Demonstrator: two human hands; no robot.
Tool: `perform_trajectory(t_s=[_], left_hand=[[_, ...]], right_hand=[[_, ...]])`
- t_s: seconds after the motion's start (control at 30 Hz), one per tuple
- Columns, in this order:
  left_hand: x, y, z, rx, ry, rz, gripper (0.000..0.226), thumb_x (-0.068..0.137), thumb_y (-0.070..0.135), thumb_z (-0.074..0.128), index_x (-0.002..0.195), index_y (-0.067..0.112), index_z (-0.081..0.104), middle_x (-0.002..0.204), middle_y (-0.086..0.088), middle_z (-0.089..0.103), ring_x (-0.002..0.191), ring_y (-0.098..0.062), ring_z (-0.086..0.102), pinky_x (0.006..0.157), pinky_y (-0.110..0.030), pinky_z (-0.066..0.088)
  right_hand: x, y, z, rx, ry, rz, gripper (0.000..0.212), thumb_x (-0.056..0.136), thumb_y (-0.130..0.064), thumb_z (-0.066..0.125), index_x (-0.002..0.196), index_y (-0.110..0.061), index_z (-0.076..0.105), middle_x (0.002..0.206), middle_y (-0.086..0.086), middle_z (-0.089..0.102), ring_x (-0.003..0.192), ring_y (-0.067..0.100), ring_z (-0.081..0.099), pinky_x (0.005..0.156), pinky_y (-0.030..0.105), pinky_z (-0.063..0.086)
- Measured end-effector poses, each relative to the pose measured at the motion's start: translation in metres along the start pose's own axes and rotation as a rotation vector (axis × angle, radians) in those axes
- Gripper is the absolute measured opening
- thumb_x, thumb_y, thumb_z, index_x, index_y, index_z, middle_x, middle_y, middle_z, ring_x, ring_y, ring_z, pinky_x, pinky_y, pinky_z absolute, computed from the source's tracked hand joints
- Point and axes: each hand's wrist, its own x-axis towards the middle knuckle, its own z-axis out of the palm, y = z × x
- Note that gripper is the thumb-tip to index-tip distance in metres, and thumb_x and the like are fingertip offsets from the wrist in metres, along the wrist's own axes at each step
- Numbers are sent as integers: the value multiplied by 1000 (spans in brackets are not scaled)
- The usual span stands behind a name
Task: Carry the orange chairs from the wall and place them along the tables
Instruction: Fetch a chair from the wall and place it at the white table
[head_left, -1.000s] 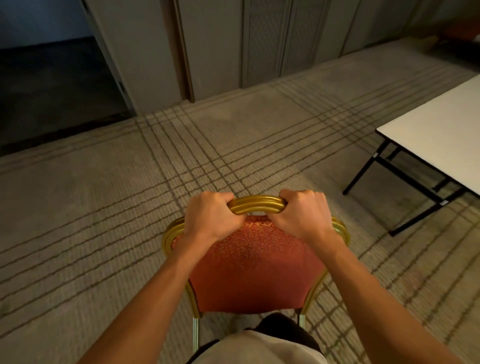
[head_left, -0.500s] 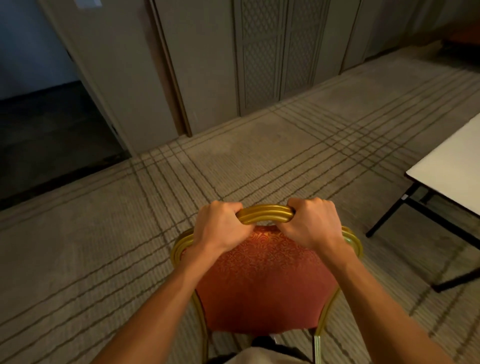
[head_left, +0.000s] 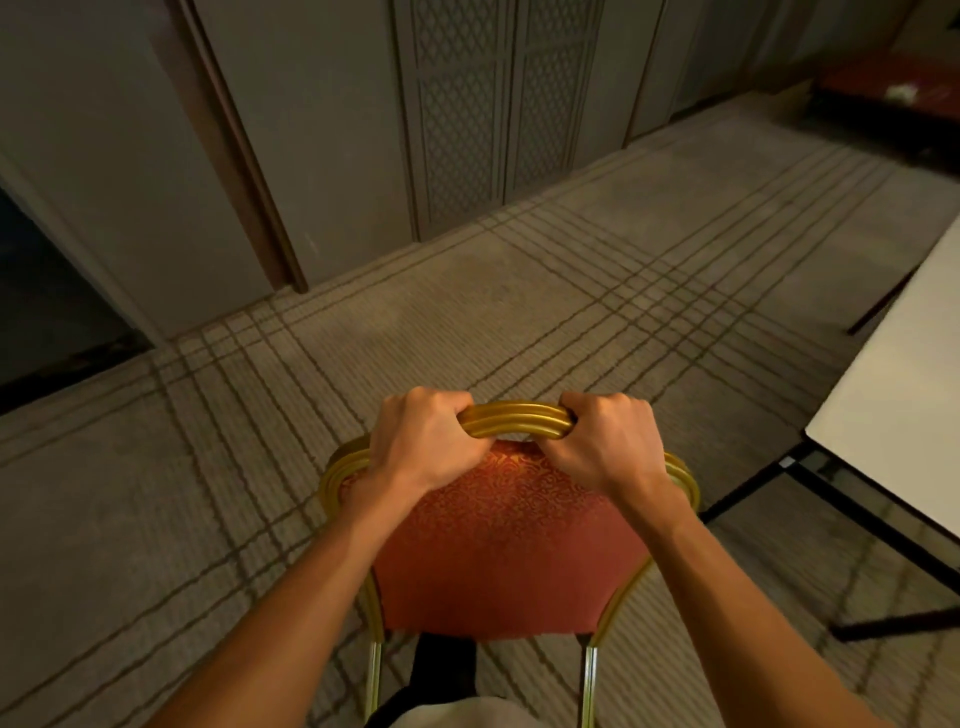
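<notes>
An orange chair (head_left: 511, 551) with a patterned back and a ribbed gold frame stands right in front of me, seen from behind and above. My left hand (head_left: 423, 447) grips the left part of the gold top rail. My right hand (head_left: 608, 449) grips the right part of the same rail. Its seat and front legs are hidden behind the backrest. A white folding table (head_left: 904, 405) with black legs is at the right edge, close to the chair's right side.
Patterned beige carpet (head_left: 467, 322) stretches ahead to a grey panelled wall (head_left: 467, 104). A dark doorway (head_left: 47, 306) opens at the left. A dark red piece of furniture (head_left: 883, 88) sits in the far right corner.
The view has swung to the right and closer to the wall. The table has slid further toward the right edge. Both hands keep the same grip on the chair's rail.
</notes>
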Motion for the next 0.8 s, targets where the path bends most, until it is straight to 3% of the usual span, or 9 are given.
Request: perform_trajectory(t_s=[0.17,0.33,0.47,0.63,0.8], left_hand=[[116,-18,35,-50,-49,17,42,76,53,71,59,20,52,63,-7,64,69,-35,64,56,-34,44],[232,-9,58,-74,-82,103,40,76,52,71,61,19,54,63,-6,64,70,-33,64,59,-34,46],[316,12,82,-78,-117,210,40,76,53,70,65,17,58,63,-4,64,69,-33,64,58,-32,40],[433,49,136,-74,-125,290,37,76,53,70,65,19,60,65,-6,67,73,-36,65,61,-37,48],[528,88,195,-83,-161,305,44,77,57,69,56,23,49,65,-5,66,72,-34,65,60,-37,45]], right_hand=[[104,35,31,-48,-15,58,42,76,-60,42,57,-22,45,49,-4,53,50,27,56,54,34,47],[191,77,35,-95,6,157,44,77,-60,45,60,-20,54,52,-3,57,51,26,58,56,34,47],[247,123,34,-116,24,232,38,79,-57,53,58,-26,45,52,-4,58,51,25,59,56,34,48],[329,206,46,-151,45,316,38,79,-52,63,59,-24,48,56,0,61,57,29,61,57,30,37],[405,292,60,-143,17,345,41,80,-55,62,58,-25,45,55,-3,59,59,28,63,59,30,35]])
